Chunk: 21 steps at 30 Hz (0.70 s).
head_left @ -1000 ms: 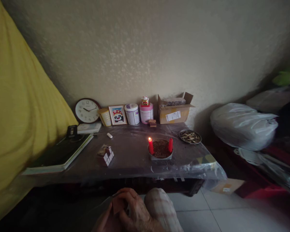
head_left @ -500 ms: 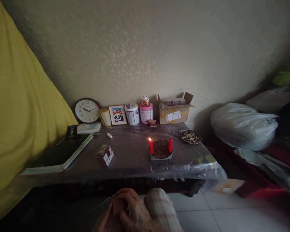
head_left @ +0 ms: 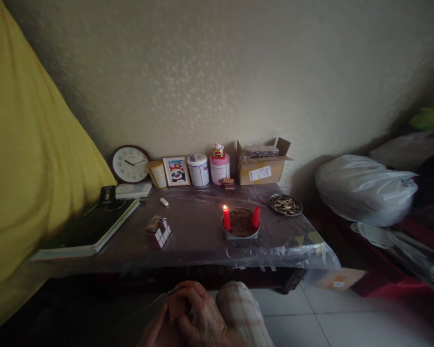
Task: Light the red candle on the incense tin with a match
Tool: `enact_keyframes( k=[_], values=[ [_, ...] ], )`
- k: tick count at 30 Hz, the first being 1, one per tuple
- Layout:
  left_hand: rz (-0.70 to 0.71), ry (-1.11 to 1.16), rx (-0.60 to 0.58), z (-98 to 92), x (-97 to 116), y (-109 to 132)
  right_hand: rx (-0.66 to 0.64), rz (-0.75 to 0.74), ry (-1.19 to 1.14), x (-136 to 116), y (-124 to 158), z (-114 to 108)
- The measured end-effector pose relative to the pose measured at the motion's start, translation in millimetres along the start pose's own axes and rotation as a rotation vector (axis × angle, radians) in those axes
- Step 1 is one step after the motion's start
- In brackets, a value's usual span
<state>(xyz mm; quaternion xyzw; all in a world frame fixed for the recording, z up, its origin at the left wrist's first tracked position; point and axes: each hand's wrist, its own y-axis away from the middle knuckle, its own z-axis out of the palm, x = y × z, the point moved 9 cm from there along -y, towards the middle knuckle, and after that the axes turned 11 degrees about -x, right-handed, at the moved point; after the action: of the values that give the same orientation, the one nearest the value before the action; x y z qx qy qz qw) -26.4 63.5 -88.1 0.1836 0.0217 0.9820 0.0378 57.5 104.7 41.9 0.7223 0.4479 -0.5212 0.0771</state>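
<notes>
Low in the view, above my lap, my two hands are close together around a small brown matchbox point(head_left: 176, 307). My right hand point(head_left: 207, 313) curls over its right side with bent fingers. My left hand point(head_left: 158, 327) closes on it from the left, partly in shadow and cut off by the lower edge. On the table ahead, a round tin point(head_left: 241, 234) of dark grains holds a lit red candle point(head_left: 226, 219) at left and an unlit red candle point(head_left: 256, 218) at right. A dish point(head_left: 298, 212) of used matchsticks lies to the right.
Plastic film covers the table point(head_left: 198, 241). On it are stacked small boxes point(head_left: 162, 237), a white lighter-sized object point(head_left: 164, 202) and a large book point(head_left: 94, 248). A clock point(head_left: 130, 165), canisters point(head_left: 198, 174) and an open carton point(head_left: 256, 173) line the wall. Bags point(head_left: 365, 190) stand right.
My hands keep the same grip on the matchbox. The view has shifted very slightly; nothing on the table has visibly moved.
</notes>
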Motion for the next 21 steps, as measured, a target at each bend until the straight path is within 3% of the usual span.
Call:
enact_keyframes(
  k=[21],
  values=[
    [-0.001,-0.004,-0.01,7.3,-2.1,0.9,-0.027,0.016,0.006,1.4,-0.9,0.7]
  ],
)
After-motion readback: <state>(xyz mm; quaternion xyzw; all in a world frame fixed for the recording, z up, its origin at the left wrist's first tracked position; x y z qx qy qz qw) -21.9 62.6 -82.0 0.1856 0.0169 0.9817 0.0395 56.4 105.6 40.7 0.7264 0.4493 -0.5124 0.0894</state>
